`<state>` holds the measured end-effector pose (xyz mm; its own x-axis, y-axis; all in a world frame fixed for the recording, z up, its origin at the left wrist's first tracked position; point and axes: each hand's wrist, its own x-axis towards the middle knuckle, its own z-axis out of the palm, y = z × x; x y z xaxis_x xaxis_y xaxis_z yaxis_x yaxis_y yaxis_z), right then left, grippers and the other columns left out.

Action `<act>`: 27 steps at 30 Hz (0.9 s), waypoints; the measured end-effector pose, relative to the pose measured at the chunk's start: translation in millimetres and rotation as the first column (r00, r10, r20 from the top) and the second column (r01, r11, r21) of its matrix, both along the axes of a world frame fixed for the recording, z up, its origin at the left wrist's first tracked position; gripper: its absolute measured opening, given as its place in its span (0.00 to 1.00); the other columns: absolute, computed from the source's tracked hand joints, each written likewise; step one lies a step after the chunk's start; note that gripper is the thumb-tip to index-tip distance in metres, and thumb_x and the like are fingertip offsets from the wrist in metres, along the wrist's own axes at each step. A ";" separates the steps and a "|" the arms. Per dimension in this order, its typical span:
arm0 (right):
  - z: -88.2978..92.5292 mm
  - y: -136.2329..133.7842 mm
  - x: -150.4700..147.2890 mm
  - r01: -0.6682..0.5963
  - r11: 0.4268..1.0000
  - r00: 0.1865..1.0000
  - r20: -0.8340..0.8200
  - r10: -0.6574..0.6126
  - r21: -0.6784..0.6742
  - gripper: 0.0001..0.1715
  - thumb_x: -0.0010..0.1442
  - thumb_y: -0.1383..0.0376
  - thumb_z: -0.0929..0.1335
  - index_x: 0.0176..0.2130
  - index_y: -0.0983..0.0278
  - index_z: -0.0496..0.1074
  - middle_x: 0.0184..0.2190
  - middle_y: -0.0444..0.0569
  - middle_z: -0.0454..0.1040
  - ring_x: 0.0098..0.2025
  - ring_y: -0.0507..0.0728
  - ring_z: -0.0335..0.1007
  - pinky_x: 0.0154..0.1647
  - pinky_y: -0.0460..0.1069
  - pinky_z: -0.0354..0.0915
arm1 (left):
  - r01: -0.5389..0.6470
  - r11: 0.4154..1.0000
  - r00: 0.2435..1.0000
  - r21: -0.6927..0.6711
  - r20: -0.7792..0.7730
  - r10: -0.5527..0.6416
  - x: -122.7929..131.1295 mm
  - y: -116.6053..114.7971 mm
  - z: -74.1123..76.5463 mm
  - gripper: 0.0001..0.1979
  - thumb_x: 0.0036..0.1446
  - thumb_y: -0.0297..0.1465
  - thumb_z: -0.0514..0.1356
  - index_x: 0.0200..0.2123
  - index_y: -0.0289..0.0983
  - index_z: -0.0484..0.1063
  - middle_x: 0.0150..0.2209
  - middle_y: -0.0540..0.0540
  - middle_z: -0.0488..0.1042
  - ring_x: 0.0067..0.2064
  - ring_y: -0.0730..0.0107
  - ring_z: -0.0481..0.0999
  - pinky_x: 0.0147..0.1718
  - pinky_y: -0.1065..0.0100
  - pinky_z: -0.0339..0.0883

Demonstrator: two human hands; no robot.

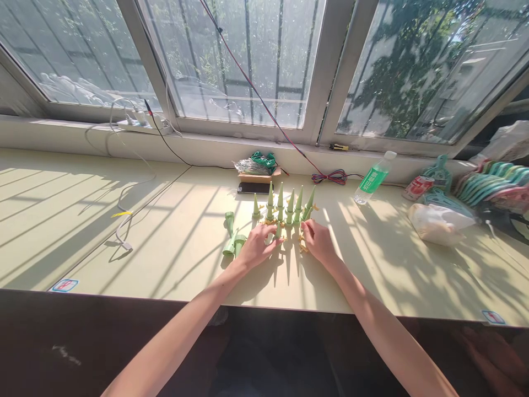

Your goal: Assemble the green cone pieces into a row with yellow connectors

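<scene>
A row of several pale green cone-shaped pieces [285, 207] stands upright on small yellow bases on the cream table [165, 242]. My left hand [258, 245] lies just in front of them with its fingers stretched toward a yellow base. My right hand [317, 240] rests beside the row's right end, fingers curled around small yellow pieces [302, 245]. Two loose green pieces [232, 240] lie on their sides to the left of my left hand.
A phone [253, 188] and a small box with a green-filled bag [258, 165] sit behind the cones. A water bottle [373, 179], a can [417, 187], a white bag [438, 223] and stacked green hangers [491, 182] lie right. Cables [124, 220] trail left.
</scene>
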<state>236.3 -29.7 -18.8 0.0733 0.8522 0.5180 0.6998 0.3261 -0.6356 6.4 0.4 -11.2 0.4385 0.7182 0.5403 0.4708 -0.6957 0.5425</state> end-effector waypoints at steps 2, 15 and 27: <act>0.0 -0.3 -0.4 -0.010 1.000 1.000 0.017 0.010 -0.008 0.20 0.72 0.55 0.60 0.31 0.61 0.67 0.19 0.40 0.60 0.21 0.52 0.56 0.26 0.48 0.53 | -0.013 1.000 0.999 0.012 0.040 0.013 0.3 -0.3 3.0 0.11 0.63 0.38 0.65 0.42 0.37 0.77 0.37 0.46 0.78 0.31 0.67 0.74 0.34 0.64 0.72; -5.9 10.7 -23.6 -0.053 0.992 0.887 0.452 0.100 -0.116 0.19 0.72 0.66 0.60 0.54 0.59 0.75 0.35 0.52 0.75 0.32 0.56 0.71 0.29 0.47 0.61 | -0.192 0.981 0.975 -0.009 0.109 0.192 -3.9 4.1 9.2 0.08 0.64 0.29 0.56 0.37 0.36 0.76 0.33 0.46 0.79 0.30 0.67 0.73 0.33 0.65 0.68; -15.5 21.3 -25.3 -0.016 0.979 0.874 0.472 0.113 -0.204 0.23 0.72 0.63 0.60 0.60 0.60 0.74 0.39 0.57 0.78 0.33 0.60 0.75 0.30 0.49 0.63 | -0.177 0.984 0.979 -0.008 0.097 0.177 -2.0 1.4 8.9 0.08 0.62 0.24 0.56 0.34 0.37 0.74 0.31 0.47 0.77 0.31 0.67 0.74 0.31 0.67 0.67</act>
